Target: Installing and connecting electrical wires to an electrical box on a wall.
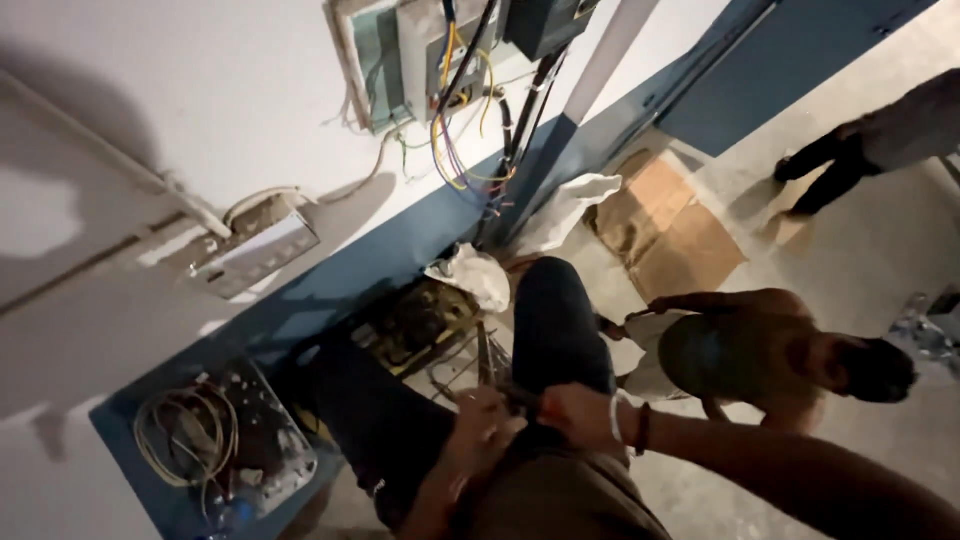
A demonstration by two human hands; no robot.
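**Hands working thin wires at the knee**

Left hand [480,415] and right hand [572,408] are meeting just above the dark-trousered knee [555,320], fingers curling closed around thin dark wires [487,365], probably to steady them; the grip is blurred. Left of the knee, a coil of pale cable [185,435] is lying on a clear plastic tray [285,460]. Right of it, another person [780,350] is crouching.
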